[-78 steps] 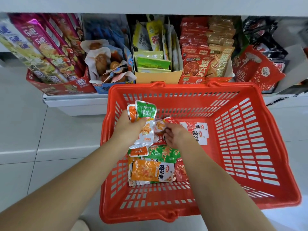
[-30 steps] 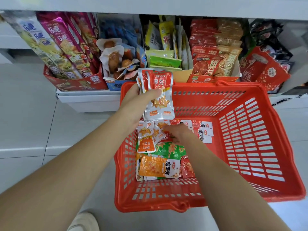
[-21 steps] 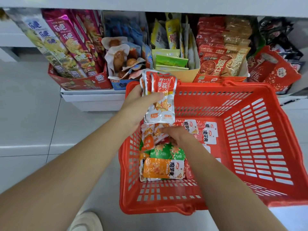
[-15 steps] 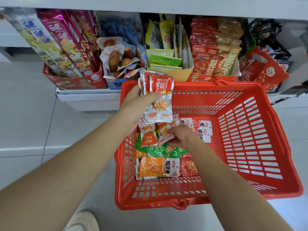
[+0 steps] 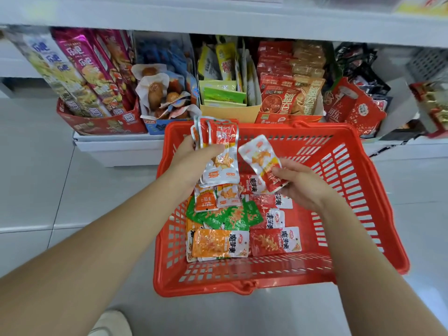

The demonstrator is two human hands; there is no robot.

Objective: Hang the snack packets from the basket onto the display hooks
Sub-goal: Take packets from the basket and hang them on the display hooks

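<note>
Right hand point(image 5: 298, 183) now pinches a red packet point(image 5: 263, 163), lifted clear of the basket point(image 5: 351, 170); left hand point(image 5: 194, 156) grips a stack point(image 5: 219, 154). Likely still gathering, hanging not begun.

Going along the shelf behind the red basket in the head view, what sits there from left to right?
A red box of long packets → blue box of round brown snacks → yellow box of green sachets → red and tan packets → red bags.
</note>
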